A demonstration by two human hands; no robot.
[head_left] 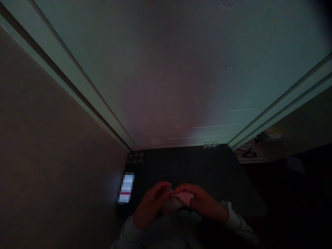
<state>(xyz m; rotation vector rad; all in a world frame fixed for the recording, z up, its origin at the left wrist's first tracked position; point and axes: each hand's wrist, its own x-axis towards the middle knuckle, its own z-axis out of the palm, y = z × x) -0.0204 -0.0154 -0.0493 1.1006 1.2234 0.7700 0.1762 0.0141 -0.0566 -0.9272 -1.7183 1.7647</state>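
The scene is very dark. Both my hands meet low in the view over a small dark table (212,173). My left hand (151,204) and my right hand (203,202) have their fingers curled around a small pale pink soft thing (181,199), perhaps a piece of cloth, held between them. Pale sleeves cover both wrists. What the pink thing is cannot be made out.
A lit phone screen (126,188) lies at the table's left edge. A pale door (166,76) rises straight ahead, with a beige wall (46,145) on the left. Small shiny items (135,157) sit at the table's back corners. Clutter (251,148) lies at right.
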